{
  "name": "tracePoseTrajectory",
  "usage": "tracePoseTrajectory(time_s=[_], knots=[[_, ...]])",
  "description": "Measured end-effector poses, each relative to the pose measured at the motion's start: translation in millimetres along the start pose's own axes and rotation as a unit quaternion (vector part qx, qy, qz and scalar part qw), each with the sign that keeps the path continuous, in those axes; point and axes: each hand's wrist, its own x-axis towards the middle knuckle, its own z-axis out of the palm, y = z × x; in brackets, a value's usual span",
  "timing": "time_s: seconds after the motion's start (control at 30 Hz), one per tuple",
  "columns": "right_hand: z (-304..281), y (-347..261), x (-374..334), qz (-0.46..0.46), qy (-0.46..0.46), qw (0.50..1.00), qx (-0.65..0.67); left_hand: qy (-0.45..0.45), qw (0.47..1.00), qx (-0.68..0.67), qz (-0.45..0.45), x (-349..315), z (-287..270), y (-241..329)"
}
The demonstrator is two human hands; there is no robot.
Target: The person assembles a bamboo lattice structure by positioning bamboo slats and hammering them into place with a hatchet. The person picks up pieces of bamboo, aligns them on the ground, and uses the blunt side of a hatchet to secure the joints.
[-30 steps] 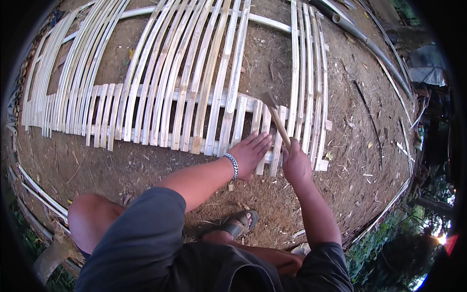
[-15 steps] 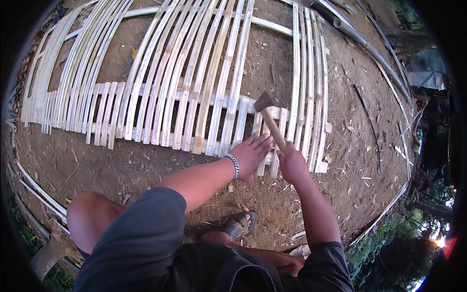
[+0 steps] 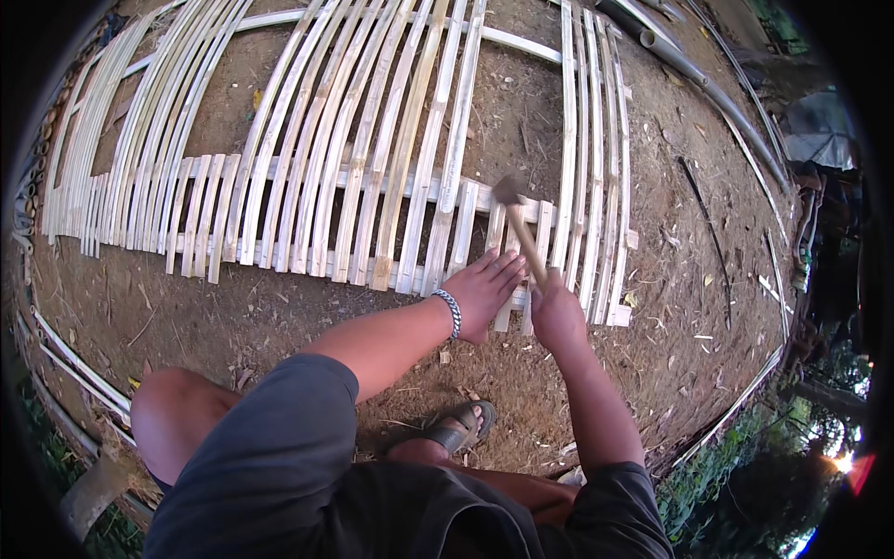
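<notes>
My right hand [image 3: 559, 315] is closed around the wooden handle of a hatchet [image 3: 527, 233]. Its dark wedge-shaped head, slightly blurred, is over the short slats near the right part of a slatted bamboo panel [image 3: 340, 219]. Flat on the near ends of these slats lies my left hand [image 3: 484, 293], its fingers stretched out and close to the hatchet handle. A braided bracelet [image 3: 449, 312] circles the left wrist. Pale long and short strips run across the panel's crosspieces, with gaps between some of them. What lies under the left palm is hidden.
Bare ground with wood chips surrounds the panel. A grey pipe-like pole [image 3: 689, 70] lies at the far right, near a thin dark stick [image 3: 705, 238]. Pale strips [image 3: 84, 373] rest at the left. My sandalled foot [image 3: 461, 427] is close below the left hand.
The hatchet head has turned slightly and blurred, staying over the same short slats. My right hand has shifted a little left; my left hand stays nearly in place.
</notes>
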Motion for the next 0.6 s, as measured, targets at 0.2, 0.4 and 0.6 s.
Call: tracePoseTrajectory(time_s=[0.2,0.4,0.6], knots=[[-0.5,-2.8,2.1,-0.154,0.129,0.979,0.029,0.008,1.0,0.007,0.004,-1.4,3.6,-4.2],[10.1,-24.2,4.6,-0.165,0.179,0.962,0.119,-0.005,1.0,0.003,0.011,-1.5,3.0,-2.9],[-11.6,-27.8,23.8,-0.086,0.02,0.995,-0.037,0.011,1.0,0.009,0.011,-1.7,7.5,-6.6]])
